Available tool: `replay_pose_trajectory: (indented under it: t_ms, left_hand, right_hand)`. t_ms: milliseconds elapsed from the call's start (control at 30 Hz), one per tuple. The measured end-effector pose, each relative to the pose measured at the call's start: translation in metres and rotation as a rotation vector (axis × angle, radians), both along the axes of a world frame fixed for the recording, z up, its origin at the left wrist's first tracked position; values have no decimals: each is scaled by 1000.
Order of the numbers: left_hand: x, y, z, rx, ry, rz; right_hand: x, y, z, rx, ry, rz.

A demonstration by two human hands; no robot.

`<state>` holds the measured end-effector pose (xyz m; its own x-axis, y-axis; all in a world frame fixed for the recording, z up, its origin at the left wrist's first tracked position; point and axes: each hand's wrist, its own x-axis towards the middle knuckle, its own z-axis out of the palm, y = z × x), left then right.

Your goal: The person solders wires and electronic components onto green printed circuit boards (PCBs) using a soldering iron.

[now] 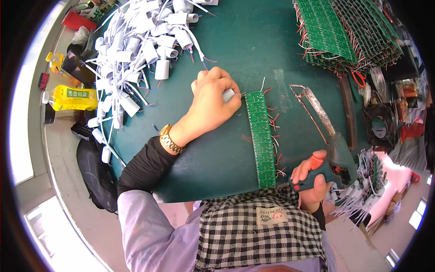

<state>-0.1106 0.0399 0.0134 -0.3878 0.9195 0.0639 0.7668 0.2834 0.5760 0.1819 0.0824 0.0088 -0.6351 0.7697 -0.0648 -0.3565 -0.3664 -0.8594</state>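
My left hand [213,97] is closed around a small white lamp socket [228,95], most of it hidden by the fingers. Just right of those fingertips lies the top end of a long green circuit board strip [260,140], with short red and white wires sticking out along its right edge. On the right, my right hand [312,181] grips the handle of a dark green soldering gun [339,156] with a red trigger. Its long worn metal arm and thin tip point up and away, to the right of the strip and apart from it.
A heap of white lamp sockets [149,52] with wires covers the far left of the green table [244,41]. Stacked circuit boards [326,34] stand at the far right, near a dark metal bar [348,109]. Wired parts [362,186] hang by the right edge; a yellow bottle [72,97] stands left.
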Motion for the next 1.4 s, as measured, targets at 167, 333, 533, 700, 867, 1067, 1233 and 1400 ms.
replay_pose_trajectory:
  t_ms: [167,333,533,700,867,1067,1233,1400]
  left_hand:
    - [-4,2,1,-45,-62,-26]
    - [-5,1,1,-57,-100,-4]
    - [-4,1,-2,-7,-121,-5]
    - [0,3,-3,-10,-77,27]
    - [1,2,-7,30,-65,39]
    - [2,4,-10,59,-65,71]
    - [1,3,-9,55,-43,47]
    - [2,4,-7,47,-48,41]
  right_hand:
    - [-13,4,4,44,-61,54]
    - [-17,5,8,128,-192,129]
    - [-11,1,2,179,-285,201]
    - [-13,0,7,246,-449,300]
    - [-18,-1,6,193,-355,252]
    - [-20,-2,7,217,-358,263]
    - [-22,-1,9,202,-374,285]
    - [-22,1,14,259,-497,359]
